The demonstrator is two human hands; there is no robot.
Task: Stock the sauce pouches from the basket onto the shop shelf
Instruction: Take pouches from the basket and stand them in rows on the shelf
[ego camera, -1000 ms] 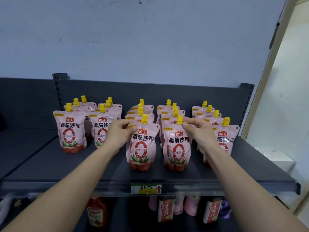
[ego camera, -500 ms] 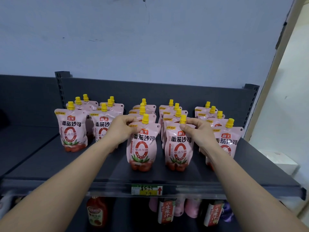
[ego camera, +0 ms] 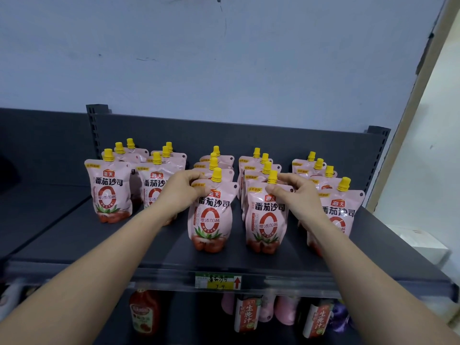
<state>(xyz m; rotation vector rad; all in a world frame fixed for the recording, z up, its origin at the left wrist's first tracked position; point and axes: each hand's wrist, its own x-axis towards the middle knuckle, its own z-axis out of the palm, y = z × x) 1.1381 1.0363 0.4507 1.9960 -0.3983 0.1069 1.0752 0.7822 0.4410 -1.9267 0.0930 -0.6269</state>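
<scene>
Pink sauce pouches with yellow caps stand upright in several rows on the dark grey shop shelf (ego camera: pixel 74 235). My left hand (ego camera: pixel 180 192) grips the top left corner of the front pouch of the middle row (ego camera: pixel 211 220). My right hand (ego camera: pixel 296 195) pinches the neck of the front pouch of the neighbouring row (ego camera: pixel 267 220), thumb and forefinger just below its yellow cap. Both pouches rest on the shelf. No basket is in view.
The shelf's front rail carries a yellow price label (ego camera: pixel 217 280). Below it stand a red sauce bottle (ego camera: pixel 144 312) and other bottles (ego camera: pixel 246 314). A white box (ego camera: pixel 420 245) lies at the right beyond the shelf end. The back panel (ego camera: pixel 249 135) rises behind the rows.
Both hands stay on the same two front pouches; the grips barely shift. The view has tilted up slightly, so the shelf sits lower in frame.
</scene>
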